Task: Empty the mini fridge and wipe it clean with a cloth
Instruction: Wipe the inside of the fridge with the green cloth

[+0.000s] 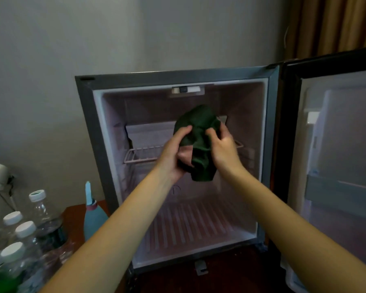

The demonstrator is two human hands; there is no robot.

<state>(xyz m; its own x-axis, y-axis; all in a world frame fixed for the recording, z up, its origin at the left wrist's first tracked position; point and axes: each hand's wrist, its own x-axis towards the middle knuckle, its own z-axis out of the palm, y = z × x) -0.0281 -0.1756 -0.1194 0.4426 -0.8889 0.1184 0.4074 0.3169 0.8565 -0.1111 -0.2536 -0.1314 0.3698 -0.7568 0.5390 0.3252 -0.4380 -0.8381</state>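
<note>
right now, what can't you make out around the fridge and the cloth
Head view only.
Wire shelf: middle hidden behind the left hand, right hand and dark green cloth.
Fridge door: right and bottom parts cut off by the frame edge.
Water bottles: blurred, cut by the left edge, labels unreadable.
Control on the fridge ceiling: too small to read.

both hands, left hand (173, 153) and right hand (223, 148), grip dark green cloth (199, 136) before open mini fridge (87, 115).

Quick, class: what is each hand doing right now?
Left hand: grips the cloth.
Right hand: grips the same cloth.
</note>
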